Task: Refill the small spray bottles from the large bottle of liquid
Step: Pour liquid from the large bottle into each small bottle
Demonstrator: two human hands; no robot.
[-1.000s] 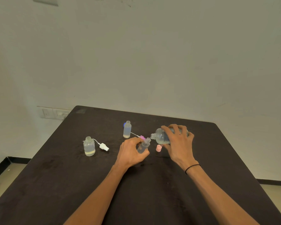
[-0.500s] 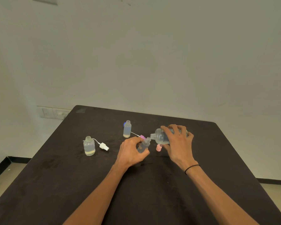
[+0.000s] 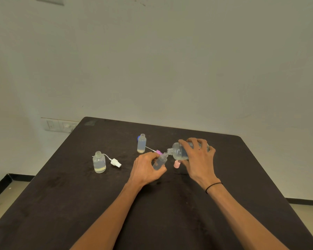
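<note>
The large bottle [image 3: 181, 152] is held tipped on its side above the table [image 3: 61, 195], neck pointing left, its mouth meeting the open mouth of a small bottle [image 3: 160, 161]. Clear liquid is seen lying along its lower side. It is gripped from above by the right hand [image 3: 197, 159], fingers curled over its body and thumb beneath. A thin black band [image 3: 213, 186] is worn on that wrist.

The small bottle is held tilted, mouth up and to the right, by the left hand [image 3: 146, 168], whose fingers and thumb are closed round its lower part. Whether liquid is passing between the two mouths cannot be told.

Just behind the left hand a pink sprayer [image 3: 158, 152] with a white tube is laid on the table. A pink cap [image 3: 176, 164] is stood just below the large bottle, beside the right thumb.

Farther back a second small bottle [image 3: 141, 143] is stood upright and uncapped, nearly full, with a blue cap [image 3: 138, 138] partly hidden behind it.

Well to the left a round bottle [image 3: 99, 162] is stood upright and open, holding a shallow layer of liquid; a white sprayer [image 3: 115, 162] with its tube is laid just to its right.
</note>
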